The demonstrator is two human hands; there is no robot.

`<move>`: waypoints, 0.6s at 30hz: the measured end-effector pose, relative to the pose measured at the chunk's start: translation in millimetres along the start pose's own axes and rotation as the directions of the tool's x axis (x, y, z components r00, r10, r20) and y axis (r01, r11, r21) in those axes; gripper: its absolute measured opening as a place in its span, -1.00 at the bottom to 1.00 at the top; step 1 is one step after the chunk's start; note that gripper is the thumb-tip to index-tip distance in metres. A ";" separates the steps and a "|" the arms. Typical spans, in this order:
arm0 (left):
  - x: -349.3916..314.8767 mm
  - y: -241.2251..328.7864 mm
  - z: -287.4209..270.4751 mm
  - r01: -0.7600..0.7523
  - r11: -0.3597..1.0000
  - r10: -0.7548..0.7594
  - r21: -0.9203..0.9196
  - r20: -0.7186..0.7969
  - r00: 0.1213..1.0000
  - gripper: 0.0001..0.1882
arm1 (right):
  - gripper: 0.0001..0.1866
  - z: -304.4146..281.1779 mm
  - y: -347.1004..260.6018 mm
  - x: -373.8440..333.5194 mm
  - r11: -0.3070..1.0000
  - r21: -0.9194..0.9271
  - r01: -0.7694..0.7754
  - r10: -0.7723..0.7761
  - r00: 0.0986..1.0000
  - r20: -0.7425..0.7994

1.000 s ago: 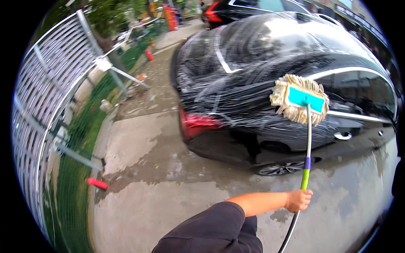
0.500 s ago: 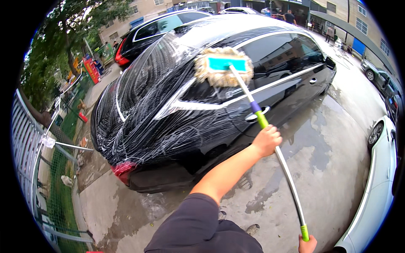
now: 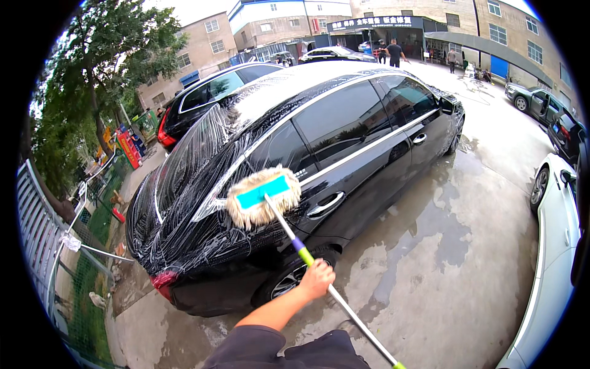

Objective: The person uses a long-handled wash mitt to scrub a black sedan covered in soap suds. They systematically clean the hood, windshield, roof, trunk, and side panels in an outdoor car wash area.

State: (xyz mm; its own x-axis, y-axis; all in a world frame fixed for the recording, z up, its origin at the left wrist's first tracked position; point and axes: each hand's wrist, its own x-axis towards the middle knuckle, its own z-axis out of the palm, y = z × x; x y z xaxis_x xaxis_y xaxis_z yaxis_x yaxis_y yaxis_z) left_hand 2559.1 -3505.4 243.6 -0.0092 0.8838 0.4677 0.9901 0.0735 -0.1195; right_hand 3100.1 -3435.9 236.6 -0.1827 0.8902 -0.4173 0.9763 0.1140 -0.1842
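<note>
I watch the foamy black car [image 3: 362,184]. Pole [image 3: 356,318] slants toward the car's rear side; mop head [image 3: 263,194] lies there, beyond the nearer left hand [image 3: 318,278], which wraps the pole. Right hand out of sight; I can't tell its grip.

1. The mop head [image 3: 258,194] is set, apparently touching, on the rear flank of the middle car [image 3: 372,184].
2. Its pole [image 3: 362,324] is gripped by the left hand [image 3: 318,278].
3. A fence [image 3: 43,206] is seen left, a second car [image 3: 556,270] right.
4. Beyond the middle car, a third car [image 3: 212,92] is parked.
</note>
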 end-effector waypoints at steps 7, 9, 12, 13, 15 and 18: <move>215.7 -130.8 -38.5 0.135 0.974 -0.078 0.181 -0.295 0.952 -0.92 | -0.56 -77.8 -122.8 137.1 0.966 0.145 0.213 -0.145 0.913 -0.381; 258.5 -153.7 -44.4 0.182 0.959 -0.110 0.217 -0.307 0.945 -0.94 | -0.57 -112.6 -159.8 149.4 0.944 0.231 0.235 -0.155 0.935 -0.319; 283.6 -161.8 -16.5 0.184 0.974 -0.131 0.133 -0.330 0.935 -0.87 | -0.58 -99.5 -147.3 197.9 0.922 0.177 0.344 -0.275 0.904 -0.327; 280.3 -155.7 -3.1 0.148 0.982 -0.102 0.120 -0.327 0.939 -0.84 | -0.62 -107.5 -138.8 202.7 0.956 0.100 0.275 -0.248 0.942 -0.225; 270.5 -125.7 30.9 0.086 0.994 -0.052 0.067 -0.400 0.915 -0.81 | -0.53 -104.7 -103.2 219.2 0.984 0.003 0.181 -0.179 0.976 -0.126; 218.1 -63.1 78.9 0.108 0.994 -0.082 0.035 -0.435 0.896 -0.75 | -0.61 -98.6 -41.1 233.0 0.995 -0.055 0.087 -0.094 0.987 -0.131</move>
State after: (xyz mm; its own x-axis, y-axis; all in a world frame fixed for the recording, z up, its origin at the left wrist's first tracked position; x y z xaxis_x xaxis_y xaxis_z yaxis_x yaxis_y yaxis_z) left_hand 2483.6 -3280.8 284.1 -0.0284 0.5851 0.8105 0.9777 0.1849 -0.0993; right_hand 3028.9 -3189.7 234.6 -0.2563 0.9258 -0.2780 0.9616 0.2150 -0.1707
